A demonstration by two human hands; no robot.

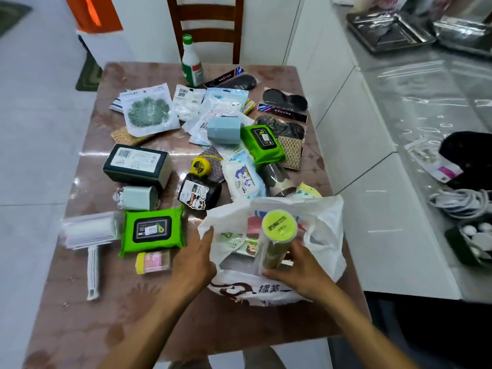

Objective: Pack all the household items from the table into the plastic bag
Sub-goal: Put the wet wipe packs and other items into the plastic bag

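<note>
A white plastic bag [323, 230] stands open at the table's near right, with several flat packets inside. My left hand [195, 258] pinches the bag's left rim. My right hand [298, 272] grips a clear tube with a lime-green lid [277, 235], upright in the bag's mouth. Household items lie across the brown table [80, 328]: two green wipe packs [151, 230] [262, 143], a dark box [137, 165], a lint roller [89, 235], a cotton-swab case [135, 198], a yellow tape measure [200, 165], a black pouch [198, 194], white wipes [243, 178].
A green-capped white bottle [191, 62] stands at the far edge before a wooden chair [206, 25]. Packaged masks and sponges crowd the far half. A small pink-labelled jar [154, 262] lies beside my left hand. A white counter [426, 145] with trays and cables runs along the right.
</note>
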